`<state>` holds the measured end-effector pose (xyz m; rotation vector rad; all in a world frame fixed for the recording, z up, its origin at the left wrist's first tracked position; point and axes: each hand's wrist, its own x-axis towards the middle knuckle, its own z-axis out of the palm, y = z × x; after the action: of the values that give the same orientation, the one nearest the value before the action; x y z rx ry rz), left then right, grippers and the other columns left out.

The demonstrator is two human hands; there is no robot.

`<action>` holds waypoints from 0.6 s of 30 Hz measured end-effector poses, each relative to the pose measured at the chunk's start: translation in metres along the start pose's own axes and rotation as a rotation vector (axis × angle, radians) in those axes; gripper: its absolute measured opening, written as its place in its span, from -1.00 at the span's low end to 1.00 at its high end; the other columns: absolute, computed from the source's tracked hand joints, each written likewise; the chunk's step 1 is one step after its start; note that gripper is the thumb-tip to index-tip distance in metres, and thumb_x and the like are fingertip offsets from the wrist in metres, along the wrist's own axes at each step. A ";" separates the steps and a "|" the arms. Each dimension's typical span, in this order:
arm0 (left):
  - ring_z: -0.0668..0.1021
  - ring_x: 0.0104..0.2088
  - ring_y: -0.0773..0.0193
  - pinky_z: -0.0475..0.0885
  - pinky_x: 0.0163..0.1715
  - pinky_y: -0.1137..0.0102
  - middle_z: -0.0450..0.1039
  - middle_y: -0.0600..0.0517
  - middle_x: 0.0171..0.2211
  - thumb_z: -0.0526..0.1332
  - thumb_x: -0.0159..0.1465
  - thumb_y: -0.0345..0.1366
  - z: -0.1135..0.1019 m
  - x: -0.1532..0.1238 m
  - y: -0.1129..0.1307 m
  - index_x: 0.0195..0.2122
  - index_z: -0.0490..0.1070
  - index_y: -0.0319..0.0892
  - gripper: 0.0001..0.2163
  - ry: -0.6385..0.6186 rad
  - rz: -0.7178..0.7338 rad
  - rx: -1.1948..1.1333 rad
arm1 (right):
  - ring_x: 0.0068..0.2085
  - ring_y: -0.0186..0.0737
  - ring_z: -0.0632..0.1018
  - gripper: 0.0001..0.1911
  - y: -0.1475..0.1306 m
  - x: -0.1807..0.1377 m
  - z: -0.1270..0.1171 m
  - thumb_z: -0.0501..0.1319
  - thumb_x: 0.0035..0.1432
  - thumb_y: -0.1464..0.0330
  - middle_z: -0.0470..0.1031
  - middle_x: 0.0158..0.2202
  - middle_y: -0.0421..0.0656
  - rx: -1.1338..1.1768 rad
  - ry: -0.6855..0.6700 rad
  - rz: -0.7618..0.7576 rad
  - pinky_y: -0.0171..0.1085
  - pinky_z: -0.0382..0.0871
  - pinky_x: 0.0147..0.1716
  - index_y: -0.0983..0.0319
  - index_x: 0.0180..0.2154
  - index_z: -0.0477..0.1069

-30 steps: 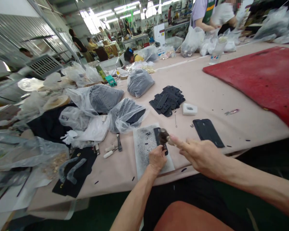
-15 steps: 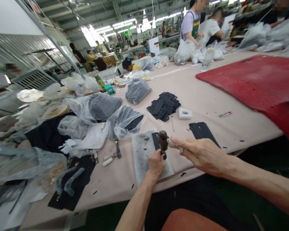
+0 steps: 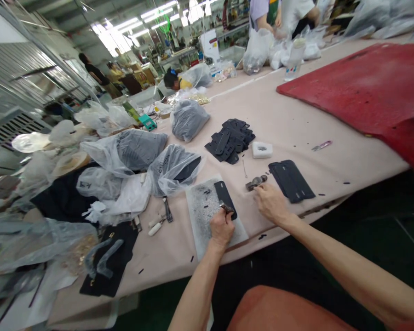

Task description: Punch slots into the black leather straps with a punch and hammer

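Note:
My left hand (image 3: 221,227) is closed around a small metal punch (image 3: 225,208), whose tip rests on a black leather strip (image 3: 224,198). That strip lies on a speckled white cutting pad (image 3: 204,211) near the table's front edge. My right hand (image 3: 271,202) rests on the table just right of the pad, fingers curled over the handle of a small hammer (image 3: 255,182) that lies flat on the table. A stack of black strips (image 3: 291,180) sits just right of the hammer. Farther back lies a loose pile of black leather pieces (image 3: 231,139).
A white box (image 3: 262,149) sits behind the hammer. Plastic bags of dark parts (image 3: 174,168) crowd the left side, with small hand tools (image 3: 160,218) in front of them. A red mat (image 3: 362,87) covers the right. Other people work at the table's far end (image 3: 265,14).
The hammer was raised above the punch; my right hand has brought it down to the right and laid it on the table. The camera has tilted down slightly.

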<state>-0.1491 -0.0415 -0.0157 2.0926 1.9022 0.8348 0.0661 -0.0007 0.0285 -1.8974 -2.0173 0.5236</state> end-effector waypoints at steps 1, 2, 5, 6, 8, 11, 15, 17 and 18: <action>0.63 -0.35 0.15 0.43 -0.34 0.38 0.61 -0.05 -0.39 0.16 0.27 -0.39 0.001 0.000 0.000 -0.30 0.51 -0.16 -0.88 0.011 0.006 -0.010 | 0.07 -0.04 0.46 -0.64 -0.012 0.002 0.009 0.11 0.25 0.35 0.48 0.05 0.08 0.091 -0.050 0.008 -0.21 0.26 0.06 0.30 0.04 0.45; 0.63 -0.35 0.15 0.43 -0.34 0.37 0.61 -0.06 -0.38 0.15 0.27 -0.39 0.001 0.000 -0.001 -0.30 0.51 -0.16 -0.87 0.021 0.014 -0.022 | 0.01 -0.11 0.50 -0.67 -0.024 0.004 0.018 0.10 0.26 0.35 0.53 -0.02 0.04 0.180 -0.113 0.031 -0.27 0.28 0.01 0.29 0.00 0.47; 0.64 -0.31 0.13 0.45 -0.31 0.35 0.62 -0.08 -0.33 0.13 0.28 -0.37 0.001 0.000 0.000 -0.25 0.52 -0.16 -0.84 0.029 0.027 -0.066 | -0.15 -0.17 0.55 -0.75 -0.052 0.011 0.046 0.15 0.19 0.34 0.60 -0.20 -0.04 0.296 -0.229 0.115 -0.33 0.32 -0.16 0.28 -0.16 0.52; 0.64 -0.30 0.13 0.46 -0.30 0.34 0.62 -0.08 -0.31 0.13 0.28 -0.36 0.001 0.000 0.000 -0.24 0.52 -0.16 -0.83 0.028 0.014 -0.085 | -0.17 -0.16 0.56 -0.76 -0.056 0.014 0.053 0.16 0.17 0.35 0.60 -0.22 -0.03 0.295 -0.224 0.137 -0.32 0.31 -0.20 0.28 -0.18 0.52; 0.63 -0.28 0.12 0.45 -0.29 0.32 0.62 -0.09 -0.30 0.12 0.28 -0.34 -0.001 0.002 0.002 -0.24 0.53 -0.15 -0.82 0.029 -0.043 -0.133 | -0.18 -0.13 0.55 -0.78 -0.059 0.017 0.061 0.17 0.14 0.36 0.59 -0.24 0.00 0.302 -0.222 0.167 -0.29 0.29 -0.22 0.29 -0.21 0.50; 0.60 -0.38 0.14 0.40 -0.37 0.33 0.59 -0.06 -0.41 0.13 0.26 -0.29 -0.007 0.008 0.002 -0.35 0.50 -0.15 -0.84 0.095 -0.216 -0.187 | -0.20 -0.13 0.55 -0.82 -0.055 0.021 0.062 0.18 0.07 0.40 0.59 -0.27 -0.02 0.328 -0.239 0.166 -0.30 0.25 -0.25 0.27 -0.25 0.49; 0.49 -0.53 0.20 0.28 -0.49 0.36 0.48 0.01 -0.57 0.16 0.23 -0.22 -0.020 0.014 -0.005 -0.51 0.40 -0.14 -0.80 0.200 -0.389 -0.204 | -0.23 -0.14 0.53 -0.86 -0.052 0.023 0.058 0.19 0.02 0.44 0.57 -0.32 -0.03 0.367 -0.248 0.178 -0.30 0.23 -0.28 0.26 -0.32 0.47; 0.49 -0.53 0.21 0.28 -0.49 0.37 0.48 0.02 -0.57 0.17 0.21 -0.21 -0.024 0.011 -0.008 -0.51 0.40 -0.14 -0.80 0.213 -0.389 -0.216 | -0.25 -0.15 0.52 -0.89 -0.051 0.023 0.059 0.19 0.01 0.44 0.55 -0.34 -0.04 0.398 -0.244 0.195 -0.30 0.22 -0.31 0.27 -0.34 0.45; 0.50 -0.51 0.21 0.29 -0.48 0.37 0.49 0.01 -0.56 0.18 0.21 -0.21 -0.025 0.009 -0.009 -0.50 0.41 -0.14 -0.81 0.214 -0.377 -0.225 | -0.26 -0.17 0.51 -0.91 -0.050 0.023 0.059 0.19 0.01 0.45 0.54 -0.36 -0.05 0.419 -0.244 0.203 -0.31 0.21 -0.33 0.26 -0.36 0.43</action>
<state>-0.1695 -0.0370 0.0028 1.5026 2.1007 1.1502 -0.0077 0.0171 -0.0003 -1.8476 -1.6784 1.1802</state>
